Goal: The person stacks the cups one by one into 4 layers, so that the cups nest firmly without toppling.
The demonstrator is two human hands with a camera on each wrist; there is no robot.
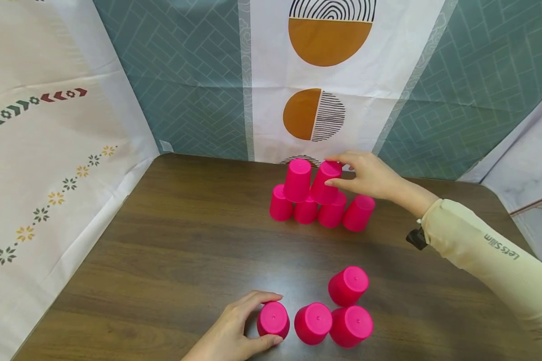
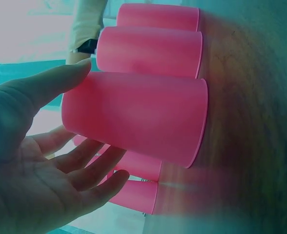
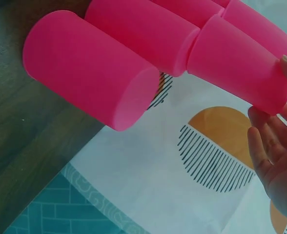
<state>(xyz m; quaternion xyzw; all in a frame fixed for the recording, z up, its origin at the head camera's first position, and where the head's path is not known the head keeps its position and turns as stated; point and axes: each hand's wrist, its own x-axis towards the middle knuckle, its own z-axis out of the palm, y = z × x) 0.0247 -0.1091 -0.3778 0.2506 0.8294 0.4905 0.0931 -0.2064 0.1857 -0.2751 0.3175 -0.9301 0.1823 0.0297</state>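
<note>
My right hand holds a pink cup between thumb and fingers near its base, which faces up. That cup sits upside down on a back row of several pink cups, beside another upper cup. In the right wrist view, fingertips and thumb of the right hand touch the held cup. Near the front, my left hand has thumb and fingers around an upside-down pink cup on the table. The left wrist view shows its thumb on this cup.
Right of the left hand, three more upside-down pink cups stand close together, including a near middle one, a near right one and one behind. The brown wooden table ends at a patterned cloth wall.
</note>
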